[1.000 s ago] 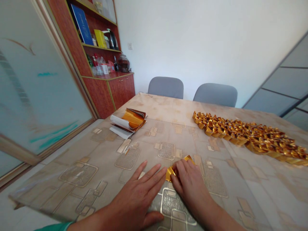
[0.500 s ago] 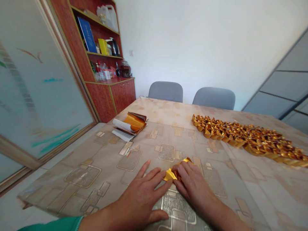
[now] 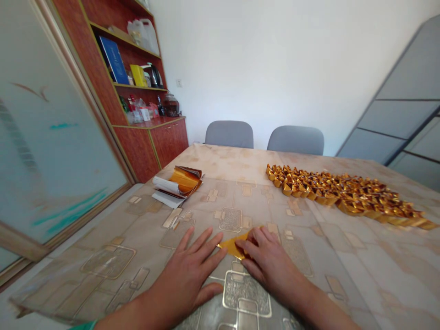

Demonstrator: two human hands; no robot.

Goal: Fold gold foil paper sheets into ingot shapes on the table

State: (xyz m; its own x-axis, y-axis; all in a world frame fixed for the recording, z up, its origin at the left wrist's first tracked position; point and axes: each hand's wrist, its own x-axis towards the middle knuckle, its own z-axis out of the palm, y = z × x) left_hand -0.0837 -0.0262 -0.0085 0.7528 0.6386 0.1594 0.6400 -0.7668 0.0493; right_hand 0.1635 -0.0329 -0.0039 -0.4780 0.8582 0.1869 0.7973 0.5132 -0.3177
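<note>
A piece of gold foil paper (image 3: 233, 248), folded to a point on its left side, lies on the table between my hands. My right hand (image 3: 266, 252) covers its right part with fingers bent and pressed onto it. My left hand (image 3: 195, 263) rests flat with fingers spread, its fingertips at the paper's left tip. Further off to the left stands a loose stack of gold and white paper sheets (image 3: 185, 178), curled and partly open. Rows of folded gold paper ingots (image 3: 330, 185) sit close together at the right.
A patterned cover lies over the table (image 3: 123, 293). Two grey chairs (image 3: 229, 134) stand at its far side by the white wall. At the left are a red-brown cabinet (image 3: 168, 142) with shelves of bottles and boxes, and a frosted sliding door (image 3: 68, 137).
More of the gold paper shows now, as a flatter, pointed shape. My left hand's fingers have spread wider. The whole view has shifted slightly, so things appear further left.
</note>
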